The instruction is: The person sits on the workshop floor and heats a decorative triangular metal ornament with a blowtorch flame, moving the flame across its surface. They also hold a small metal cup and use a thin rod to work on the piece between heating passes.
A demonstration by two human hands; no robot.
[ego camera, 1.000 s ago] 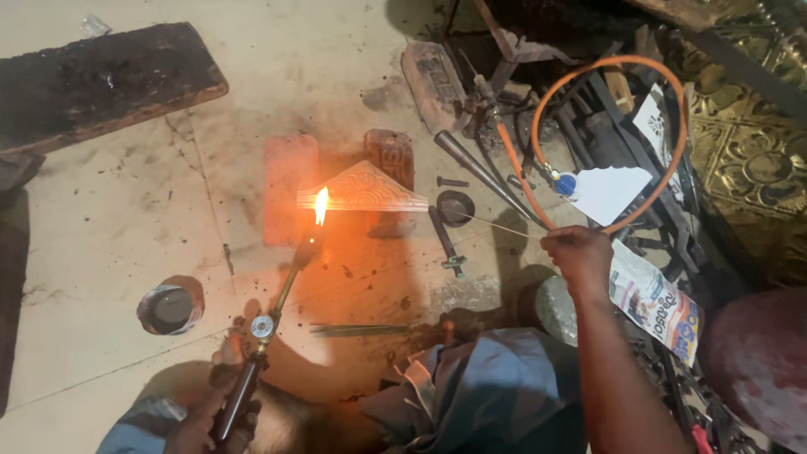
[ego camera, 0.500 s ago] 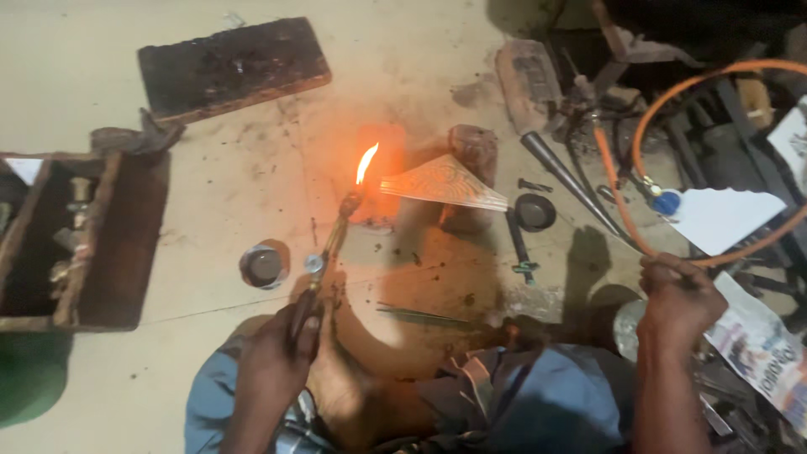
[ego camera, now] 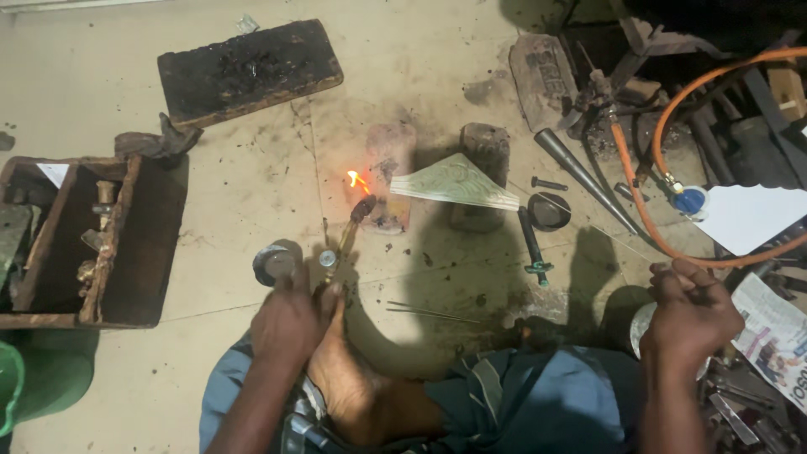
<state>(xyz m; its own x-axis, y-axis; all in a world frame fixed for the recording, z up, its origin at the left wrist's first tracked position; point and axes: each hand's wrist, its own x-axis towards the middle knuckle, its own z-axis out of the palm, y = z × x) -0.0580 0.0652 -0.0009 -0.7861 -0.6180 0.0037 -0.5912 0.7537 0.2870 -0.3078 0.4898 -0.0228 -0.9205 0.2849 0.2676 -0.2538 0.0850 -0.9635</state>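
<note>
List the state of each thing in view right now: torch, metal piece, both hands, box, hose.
Torch: lit, small flame at the tip, aimed toward the brick.
Triangular metal sheet: propped across two bricks, flame not touching it.
Left hand: grip closed around the torch handle.
Right hand: curled into a loose fist, contents hidden.
Wooden box: open, fittings inside.
Orange hose: looped on the floor.
</note>
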